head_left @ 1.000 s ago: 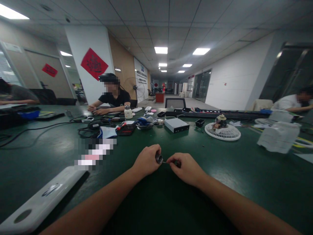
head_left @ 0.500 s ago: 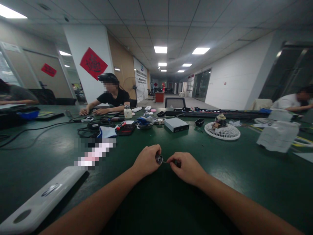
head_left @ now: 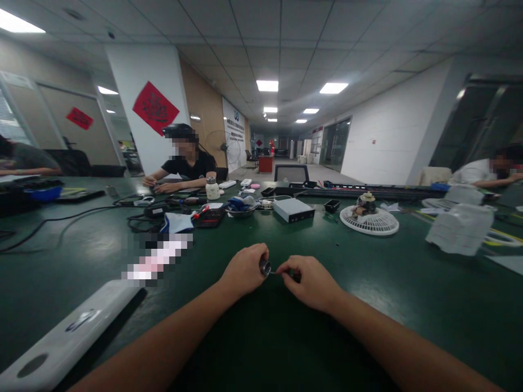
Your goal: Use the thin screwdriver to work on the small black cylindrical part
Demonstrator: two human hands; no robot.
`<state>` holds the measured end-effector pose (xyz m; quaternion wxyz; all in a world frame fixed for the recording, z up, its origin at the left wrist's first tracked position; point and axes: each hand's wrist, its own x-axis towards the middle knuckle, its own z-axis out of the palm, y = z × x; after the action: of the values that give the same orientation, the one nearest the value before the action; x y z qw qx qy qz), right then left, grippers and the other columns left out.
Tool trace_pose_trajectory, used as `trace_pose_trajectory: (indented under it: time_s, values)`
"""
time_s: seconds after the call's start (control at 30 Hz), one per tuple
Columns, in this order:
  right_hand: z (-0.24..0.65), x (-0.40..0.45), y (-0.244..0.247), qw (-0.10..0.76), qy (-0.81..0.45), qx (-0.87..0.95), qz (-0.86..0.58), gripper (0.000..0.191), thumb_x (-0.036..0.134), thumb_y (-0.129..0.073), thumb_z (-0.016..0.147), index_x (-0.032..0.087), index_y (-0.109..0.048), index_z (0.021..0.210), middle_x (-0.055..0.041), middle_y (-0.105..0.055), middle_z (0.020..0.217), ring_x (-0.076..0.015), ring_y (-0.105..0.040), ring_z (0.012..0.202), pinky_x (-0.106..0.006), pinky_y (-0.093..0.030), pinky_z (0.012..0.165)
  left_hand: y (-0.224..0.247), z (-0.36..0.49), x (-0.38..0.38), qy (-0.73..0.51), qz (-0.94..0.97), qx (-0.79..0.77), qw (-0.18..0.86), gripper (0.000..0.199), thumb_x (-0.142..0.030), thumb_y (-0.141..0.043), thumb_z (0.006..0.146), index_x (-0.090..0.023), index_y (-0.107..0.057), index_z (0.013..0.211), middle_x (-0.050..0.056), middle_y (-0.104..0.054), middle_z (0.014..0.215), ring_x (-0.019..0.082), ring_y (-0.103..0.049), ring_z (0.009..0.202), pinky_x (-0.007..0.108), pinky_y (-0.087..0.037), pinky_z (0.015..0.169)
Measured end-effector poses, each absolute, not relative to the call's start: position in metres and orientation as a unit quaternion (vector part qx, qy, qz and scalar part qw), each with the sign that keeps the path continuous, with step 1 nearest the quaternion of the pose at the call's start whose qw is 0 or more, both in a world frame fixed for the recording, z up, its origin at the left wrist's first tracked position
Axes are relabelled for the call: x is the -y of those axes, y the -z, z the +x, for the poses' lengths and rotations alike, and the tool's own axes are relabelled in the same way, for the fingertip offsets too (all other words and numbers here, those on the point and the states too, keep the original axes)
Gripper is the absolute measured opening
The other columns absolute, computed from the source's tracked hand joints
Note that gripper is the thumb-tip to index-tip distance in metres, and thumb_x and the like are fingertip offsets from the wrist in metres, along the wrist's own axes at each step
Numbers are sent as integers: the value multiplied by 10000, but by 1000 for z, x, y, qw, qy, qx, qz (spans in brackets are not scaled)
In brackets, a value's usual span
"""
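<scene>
The person's left hand (head_left: pixel 245 270) is closed, its fingers curled around a small round metal fitting (head_left: pixel 265 267), whose open end shows just past the fingertips. The right hand (head_left: pixel 310 283) is also nearly closed, pinching a thin metal shaft (head_left: pixel 277 271) that runs from the fitting into its fingers; a dark part (head_left: pixel 297 276) shows in that grip, but what it is cannot be told. The two hands are close together and hold the pieces end to end above the green desk (head_left: pixel 412 305), so the step in hand looks like close two-handed work on this small joint. Just beyond the left hand lies a pixelated patch, and nearer on that side sits a white plastic case (head_left: pixel 69 332) with a dark oval and a logo too blurred to read. Ahead of the hands are a steel bowl (head_left: pixel 241 211), a silver metal box (head_left: pixel 293 210) and a round white fan guard (head_left: pixel 370 222). Far ahead of the hands, a co-worker in a black shirt (head_left: pixel 190 166) works at the desk. The red diamond poster (head_left: pixel 156 108) and white wall banner (head_left: pixel 232 133) carry writing too small to read.
</scene>
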<state>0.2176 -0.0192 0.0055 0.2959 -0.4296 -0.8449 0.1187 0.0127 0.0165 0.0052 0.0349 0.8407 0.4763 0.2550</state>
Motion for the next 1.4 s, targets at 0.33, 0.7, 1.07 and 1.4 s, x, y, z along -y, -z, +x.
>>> trace_pose_trajectory:
  time_s: [0.33, 0.7, 1.07, 1.4]
  values:
    - [217, 19, -5, 310, -86, 825, -465, 212, 183, -563, 878, 225, -732, 1000, -17, -701, 916, -156, -628, 773, -274, -447, 698, -5, 13, -18, -255, 833, -489, 50, 173, -108, -627, 704, -208, -539, 814, -14, -619, 816, 148, -565, 736, 254, -353, 611]
    - [218, 20, -9, 258, -81, 833, -483, 207, 211, -564, 869, 252, -731, 984, -8, -716, 906, -171, -638, 794, -274, -442, 693, -8, 15, -16, -219, 830, -510, 46, 157, -103, -614, 731, -211, -574, 837, 3, -646, 852, 161, -597, 777, 256, -366, 622]
    - [219, 19, -10, 213, -97, 777, -584, 239, 355, -547, 888, 226, -692, 1028, -61, -717, 882, -228, -657, 775, -315, -413, 623, -9, 11, -20, -202, 813, -546, 22, 169, -140, -623, 742, -232, -600, 881, 6, -658, 919, 177, -601, 820, 275, -390, 655]
    - [212, 23, -3, 200, -223, 812, -501, 166, 340, -705, 816, 248, -748, 947, -8, -726, 801, -170, -650, 687, -253, -427, 549, 0, 5, -22, -188, 801, -564, 67, 161, -166, -589, 802, -219, -581, 954, 45, -636, 1014, 202, -613, 886, 298, -437, 702]
